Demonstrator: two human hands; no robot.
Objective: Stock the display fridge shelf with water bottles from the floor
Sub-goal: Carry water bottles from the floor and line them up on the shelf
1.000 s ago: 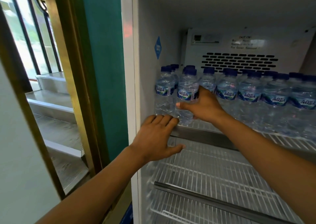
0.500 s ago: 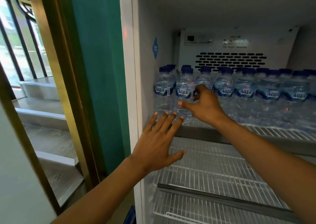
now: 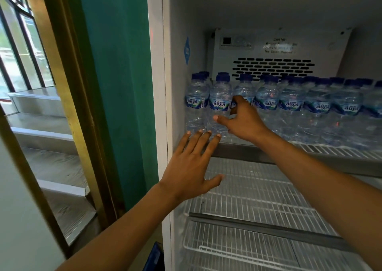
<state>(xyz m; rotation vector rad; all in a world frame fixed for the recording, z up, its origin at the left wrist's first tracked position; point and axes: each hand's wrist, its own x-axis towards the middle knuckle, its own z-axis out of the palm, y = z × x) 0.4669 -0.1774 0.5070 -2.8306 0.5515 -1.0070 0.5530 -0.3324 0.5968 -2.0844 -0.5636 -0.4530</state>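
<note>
Fridge shelf, nine front bottles, two empty hands

Open white display fridge, top wire shelf lined with clear plastic water bottles with blue caps and AQUA labels. Right hand reaches among front-row bottles, fingers loosely spread, thumb across second bottle from left. Left hand flat, fingers spread, fingertips at shelf edge. Lower wire shelves bare.

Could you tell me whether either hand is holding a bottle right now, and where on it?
Neither. The right hand is open beside the second bottle, not closed on it. The left hand is spread flat, empty.
</note>
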